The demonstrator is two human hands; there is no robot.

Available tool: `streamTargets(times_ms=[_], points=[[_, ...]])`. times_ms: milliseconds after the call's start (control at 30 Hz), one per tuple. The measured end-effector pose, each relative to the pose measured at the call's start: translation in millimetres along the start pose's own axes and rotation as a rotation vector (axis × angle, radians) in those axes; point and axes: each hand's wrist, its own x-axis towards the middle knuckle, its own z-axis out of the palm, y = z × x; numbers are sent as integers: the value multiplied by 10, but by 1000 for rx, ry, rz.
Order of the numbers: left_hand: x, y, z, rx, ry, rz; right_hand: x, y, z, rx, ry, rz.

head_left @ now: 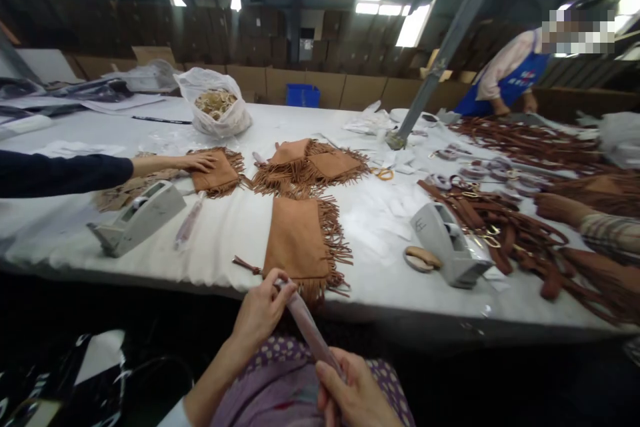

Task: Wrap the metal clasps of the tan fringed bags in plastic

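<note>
While the left hand [261, 310] pinches a pinkish strip [309, 328] near a fringed pouch [296, 240], the right hand [357, 387] clasps the strip lower down

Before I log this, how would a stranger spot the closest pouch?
Start from the long white table; at its front edge, find the left hand. Just beyond lies the tan fringed pouch; its tan neighbours sit farther back.

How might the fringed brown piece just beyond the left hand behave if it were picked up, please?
The fringed brown piece would probably bend, since it lies flat and looks like soft leather. Its fringe would likely dangle and swing, as the thin strands splay loosely. It seems unlikely to roll, being flat and squarish.
</note>
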Motion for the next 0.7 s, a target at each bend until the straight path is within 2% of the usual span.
streamTargets(times_ms=[33, 67, 133, 167, 200, 233, 267, 300, 367, 467, 500, 533, 600, 700], points=[[-40, 52, -8, 180, 18, 104, -32, 40, -64, -19, 2, 22], [-75, 112, 3, 301, -49, 230, -53, 71, -122, -41, -3, 33], [-123, 235, 91, 448, -357, 488, -67, 91, -235, -124, -15, 0], [-133, 289, 160, 505, -550, 573, -66, 75, -300, -198, -11, -35], [-134, 333, 237, 568, -723, 620, -63, 43, -382, -299, 10, -77], [-124, 366, 313, 635, -849, 632, -60, -5, -485, -419, 54, -120], [-103, 388, 380, 698, -916, 619, -58, -64, -616, -548, 117, -165], [-72, 404, 432, 743, -929, 598, -56, -130, -777, -666, 196, -205], [5, 427, 482, 749, -856, 561, -40, -270, -1181, -821, 397, -264], [105, 484, 474, 602, -732, 482, 54, -465, -1855, -845, 777, -283], [126, 512, 471, 537, -716, 441, 105, -525, -2046, -829, 848, -293], [141, 542, 473, 473, -694, 398, 162, -582, -2202, -819, 883, -306], [165, 599, 492, 347, -639, 325, 284, -684, -2389, -827, 868, -360], [210, 646, 511, 189, -527, 278, 480, -770, -2404, -919, 792, -453]])
